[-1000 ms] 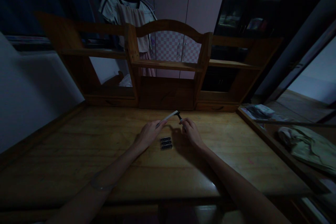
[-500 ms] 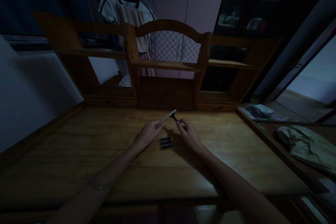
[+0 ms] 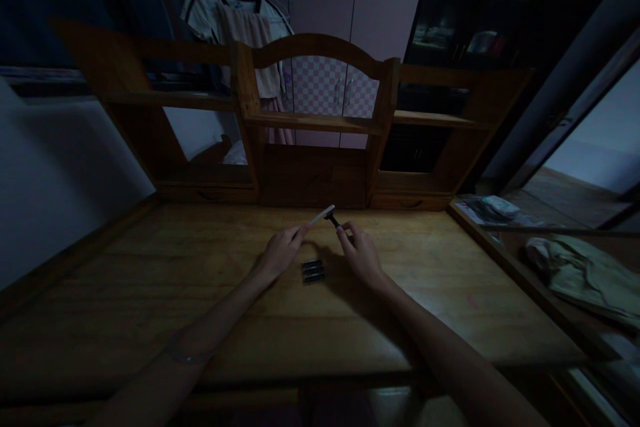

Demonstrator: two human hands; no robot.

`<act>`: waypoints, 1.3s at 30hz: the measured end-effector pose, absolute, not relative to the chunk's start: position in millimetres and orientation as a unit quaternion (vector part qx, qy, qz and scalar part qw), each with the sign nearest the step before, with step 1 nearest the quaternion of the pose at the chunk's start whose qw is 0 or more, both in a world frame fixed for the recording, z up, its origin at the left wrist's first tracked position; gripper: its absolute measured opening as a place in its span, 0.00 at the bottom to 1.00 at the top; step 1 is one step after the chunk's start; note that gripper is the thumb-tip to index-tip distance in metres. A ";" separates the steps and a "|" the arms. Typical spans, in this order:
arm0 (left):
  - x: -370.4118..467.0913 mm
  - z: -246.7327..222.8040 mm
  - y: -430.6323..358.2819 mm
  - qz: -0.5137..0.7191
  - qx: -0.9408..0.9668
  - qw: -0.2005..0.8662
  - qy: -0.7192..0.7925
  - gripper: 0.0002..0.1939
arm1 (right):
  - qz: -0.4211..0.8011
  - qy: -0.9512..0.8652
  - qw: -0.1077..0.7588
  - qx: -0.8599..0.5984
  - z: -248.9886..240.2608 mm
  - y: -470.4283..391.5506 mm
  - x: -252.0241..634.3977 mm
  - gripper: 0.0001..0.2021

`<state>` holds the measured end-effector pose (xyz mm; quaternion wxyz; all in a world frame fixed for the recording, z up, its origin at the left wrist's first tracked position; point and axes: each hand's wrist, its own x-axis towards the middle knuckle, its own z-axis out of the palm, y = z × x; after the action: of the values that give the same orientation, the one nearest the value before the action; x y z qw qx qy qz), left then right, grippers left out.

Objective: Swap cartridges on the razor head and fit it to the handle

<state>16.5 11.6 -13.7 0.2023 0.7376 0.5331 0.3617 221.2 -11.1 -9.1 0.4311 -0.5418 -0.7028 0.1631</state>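
My left hand (image 3: 284,252) pinches a slim white toothbrush (image 3: 321,215), its far end tilted up and to the right. My right hand (image 3: 361,255) is closed around the handle of a black razor (image 3: 334,219) with a T-shaped head. The razor's head is against or very close to the far end of the toothbrush; in the dim light I cannot tell if they touch. On the desk between my hands lies a small clear pack of dark pieces (image 3: 313,271), side by side, too dim to make out closely.
The wooden desk (image 3: 200,300) carries a shelf unit (image 3: 313,121) along its back edge, with small drawers at both sides. Folded pale cloth (image 3: 590,273) and a plastic-wrapped bundle (image 3: 497,207) lie to the right. Clothes (image 3: 245,33) hang behind the shelf.
The left hand has drawn back slightly to the left along the toothbrush, so its fingers sit lower. The razor stays at the toothbrush's far end. The view has shifted a little.
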 end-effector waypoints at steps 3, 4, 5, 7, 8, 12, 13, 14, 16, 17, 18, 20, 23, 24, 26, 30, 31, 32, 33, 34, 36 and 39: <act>16.7 -14.1 13.3 0.363 0.741 0.207 0.526 0.26 | 0.165 -0.697 0.435 -0.546 -10.6 -10.2 222.0 0.14; 16.9 -14.0 13.6 0.363 0.742 0.208 0.523 0.25 | 0.162 -0.694 0.437 -0.549 -11.1 -9.7 222.5 0.14; 17.1 -13.7 13.7 0.363 0.743 0.210 0.521 0.25 | 0.158 -0.690 0.441 -0.552 -11.6 -9.3 223.0 0.14; 17.5 -12.9 13.7 0.364 0.744 0.215 0.518 0.26 | 0.153 -0.685 0.448 -0.554 -12.0 -8.7 223.7 0.14; 17.6 -12.5 13.6 0.365 0.744 0.218 0.516 0.26 | 0.152 -0.684 0.451 -0.553 -11.9 -8.7 223.7 0.14; 17.0 -11.6 13.9 0.370 0.743 0.222 0.512 0.28 | 0.146 -0.699 0.447 -0.538 -10.6 -10.6 222.5 0.14; 16.8 -11.7 14.3 0.370 0.744 0.224 0.510 0.28 | 0.141 -0.702 0.443 -0.539 -10.1 -11.2 222.2 0.14; 16.5 -11.8 14.7 0.371 0.744 0.228 0.507 0.28 | 0.135 -0.704 0.440 -0.542 -9.7 -11.6 222.1 0.14; 16.1 -12.3 15.8 0.375 0.743 0.236 0.502 0.27 | 0.123 -0.705 0.434 -0.548 -8.9 -12.1 222.5 0.15; 16.1 -12.7 16.4 0.377 0.742 0.239 0.501 0.27 | 0.118 -0.707 0.431 -0.548 -8.7 -12.1 222.8 0.15; 16.1 -13.1 16.9 0.379 0.740 0.242 0.501 0.27 | 0.114 -0.708 0.430 -0.548 -8.6 -12.0 223.2 0.15; 16.2 -13.9 17.5 0.383 0.737 0.243 0.501 0.27 | 0.107 -0.711 0.427 -0.549 -8.6 -11.8 223.7 0.15; 16.5 -15.1 17.4 0.389 0.735 0.233 0.504 0.26 | 0.091 -0.712 0.420 -0.555 -8.8 -11.8 223.8 0.15; 16.6 -15.3 17.2 0.389 0.735 0.226 0.507 0.26 | 0.084 -0.714 0.419 -0.555 -8.7 -11.9 223.7 0.14; 16.7 -15.5 16.3 0.389 0.733 0.213 0.515 0.26 | 0.070 -0.716 0.422 -0.552 -7.9 -11.9 223.8 0.14; 17.2 -12.5 12.9 0.391 0.733 0.187 0.524 0.25 | 0.067 -0.712 0.429 -0.552 -5.7 -11.1 224.6 0.14; 17.3 -11.1 11.8 0.391 0.732 0.180 0.528 0.25 | 0.073 -0.708 0.429 -0.555 -5.3 -10.9 224.7 0.14; 17.4 -9.5 10.7 0.391 0.732 0.174 0.530 0.25 | 0.080 -0.705 0.430 -0.558 -5.1 -10.7 224.8 0.14; 17.5 -8.0 9.6 0.390 0.734 0.169 0.529 0.25 | 0.087 -0.702 0.432 -0.559 -5.0 -10.7 224.7 0.15; 17.6 -6.7 8.6 0.389 0.739 0.165 0.525 0.25 | 0.093 -0.700 0.433 -0.560 -5.0 -10.8 224.5 0.15; 17.8 -5.4 7.3 0.381 0.753 0.153 0.514 0.24 | 0.105 -0.699 0.436 -0.557 -4.8 -11.4 224.1 0.16; 18.4 -7.1 7.0 0.367 0.759 0.116 0.525 0.24 | 0.118 -0.699 0.442 -0.549 -4.1 -12.4 223.6 0.16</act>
<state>18.4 7.0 -7.1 0.1162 0.7594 0.5246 0.3668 223.6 -12.4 -4.1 0.4421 -0.5492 -0.6993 0.1177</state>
